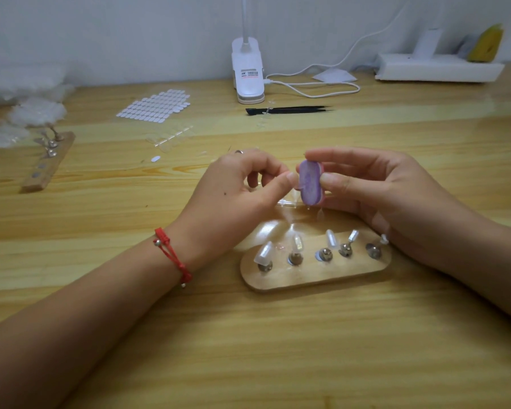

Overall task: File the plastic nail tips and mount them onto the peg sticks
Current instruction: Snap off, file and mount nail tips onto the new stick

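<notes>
Five peg sticks [295, 256] | translucent nail tips [264, 252] | purple oval file [310, 183]

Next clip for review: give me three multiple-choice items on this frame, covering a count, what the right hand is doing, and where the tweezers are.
1. How many metal pegs stand on the near wooden peg board?
A. Three
B. Five
C. Eight

2. What is the right hand doing?
A. Gripping the purple nail file
B. Lying open and empty
C. Clenched in an empty fist

3. Where do the black tweezers lie?
A. On the peg board
B. In the right hand
C. On the table, just in front of the white clip lamp

Answers:
1 B: five pegs stand in one row along the board.
2 A: thumb and fingers hold the file upright, while the left hand pinches what looks like a clear nail tip at its edge.
3 C: they lie flat by the lamp's base, far from both hands.
</notes>
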